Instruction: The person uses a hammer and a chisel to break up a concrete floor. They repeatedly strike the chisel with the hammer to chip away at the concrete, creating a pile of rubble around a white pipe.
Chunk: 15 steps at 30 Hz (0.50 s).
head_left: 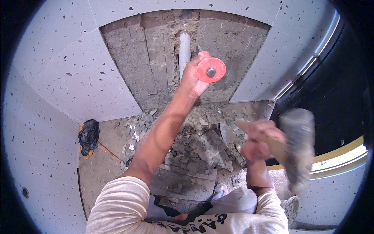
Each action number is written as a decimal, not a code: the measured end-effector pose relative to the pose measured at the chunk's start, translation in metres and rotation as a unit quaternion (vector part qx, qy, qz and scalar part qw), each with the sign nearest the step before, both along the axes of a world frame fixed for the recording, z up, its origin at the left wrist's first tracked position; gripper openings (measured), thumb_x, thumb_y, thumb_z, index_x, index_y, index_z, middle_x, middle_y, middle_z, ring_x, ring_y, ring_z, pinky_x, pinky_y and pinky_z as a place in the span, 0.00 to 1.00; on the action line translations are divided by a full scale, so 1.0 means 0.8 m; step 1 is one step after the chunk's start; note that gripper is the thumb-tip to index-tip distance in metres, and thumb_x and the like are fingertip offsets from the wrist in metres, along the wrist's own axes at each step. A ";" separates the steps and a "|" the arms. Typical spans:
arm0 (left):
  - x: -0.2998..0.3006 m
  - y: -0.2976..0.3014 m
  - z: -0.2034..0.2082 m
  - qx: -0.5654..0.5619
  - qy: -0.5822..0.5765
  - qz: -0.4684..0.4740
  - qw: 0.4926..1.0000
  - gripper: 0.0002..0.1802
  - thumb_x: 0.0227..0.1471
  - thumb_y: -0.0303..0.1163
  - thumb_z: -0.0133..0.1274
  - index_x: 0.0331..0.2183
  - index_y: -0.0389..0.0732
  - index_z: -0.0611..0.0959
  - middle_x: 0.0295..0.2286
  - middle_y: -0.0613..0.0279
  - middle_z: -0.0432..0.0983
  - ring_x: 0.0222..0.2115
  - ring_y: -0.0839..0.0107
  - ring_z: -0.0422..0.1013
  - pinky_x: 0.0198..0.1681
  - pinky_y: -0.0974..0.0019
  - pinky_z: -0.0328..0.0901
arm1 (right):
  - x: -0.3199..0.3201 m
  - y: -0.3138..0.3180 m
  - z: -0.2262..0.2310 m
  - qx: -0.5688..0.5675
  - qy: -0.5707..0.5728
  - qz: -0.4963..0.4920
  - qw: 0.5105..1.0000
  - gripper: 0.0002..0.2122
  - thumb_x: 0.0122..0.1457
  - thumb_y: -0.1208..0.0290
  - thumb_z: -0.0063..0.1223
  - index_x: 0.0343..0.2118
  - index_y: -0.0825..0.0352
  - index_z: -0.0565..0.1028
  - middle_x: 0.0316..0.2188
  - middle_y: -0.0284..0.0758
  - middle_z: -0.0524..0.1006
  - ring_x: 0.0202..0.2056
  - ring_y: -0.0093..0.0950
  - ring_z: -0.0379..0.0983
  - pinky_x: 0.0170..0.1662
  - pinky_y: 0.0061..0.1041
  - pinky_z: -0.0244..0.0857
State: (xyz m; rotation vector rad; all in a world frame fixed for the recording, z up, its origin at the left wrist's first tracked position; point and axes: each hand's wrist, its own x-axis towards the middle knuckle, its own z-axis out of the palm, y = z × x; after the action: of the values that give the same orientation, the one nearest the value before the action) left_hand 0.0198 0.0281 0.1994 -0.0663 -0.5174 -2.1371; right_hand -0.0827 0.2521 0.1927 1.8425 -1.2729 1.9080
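Observation:
My left hand [191, 79] is closed round the grip of a chisel [211, 72] with a round red guard. The chisel's metal striking end shows in the middle of the guard. Its tip points toward the bare, rough wall patch [233, 50], beside a grey pipe [184, 48] set upright in a channel. Off to the right, my right hand [261, 141] is wrapped round the wooden handle of a hammer [299, 142]. The hammer's big head is smeared by motion and stands well apart from the chisel.
Broken mortar rubble [194, 144] covers the floor below the wall patch. Speckled light tiles [85, 78] surround that patch. A black bundle [89, 134] with orange parts lies at left. A dark opening [327, 85] with a curved frame is at right.

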 end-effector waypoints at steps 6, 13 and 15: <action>0.010 0.008 0.002 -0.010 -0.059 0.013 0.998 0.09 0.59 0.35 0.46 0.37 0.39 0.74 0.31 0.61 0.73 0.33 0.66 0.72 0.41 0.58 0.69 | 0.007 -0.037 -0.007 0.252 -0.019 -0.110 0.961 0.16 0.56 0.63 0.53 0.41 0.70 0.69 0.25 0.47 0.76 0.27 0.45 0.74 0.32 0.38 0.66; -0.005 -0.016 -0.011 -0.009 0.017 0.014 1.000 0.08 0.59 0.36 0.45 0.37 0.42 0.73 0.33 0.59 0.73 0.35 0.64 0.72 0.43 0.56 0.68 | -0.013 -0.006 -0.009 -0.005 0.037 -0.005 0.999 0.18 0.58 0.59 0.49 0.45 0.67 0.67 0.24 0.35 0.69 0.24 0.29 0.66 0.30 0.27 0.64; -0.014 -0.008 -0.002 0.007 0.011 0.019 1.000 0.08 0.60 0.36 0.44 0.36 0.42 0.73 0.33 0.59 0.73 0.35 0.64 0.72 0.43 0.56 0.68 | -0.031 -0.012 -0.033 -0.028 0.163 -0.096 0.982 0.17 0.57 0.60 0.50 0.45 0.66 0.67 0.23 0.35 0.69 0.23 0.28 0.66 0.29 0.28 0.64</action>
State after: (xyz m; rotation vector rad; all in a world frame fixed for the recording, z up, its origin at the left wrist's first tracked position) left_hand 0.0089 0.0213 0.1976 -0.0722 -0.4862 -2.1005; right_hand -0.1071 0.2425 0.1665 1.8347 -1.2222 1.4565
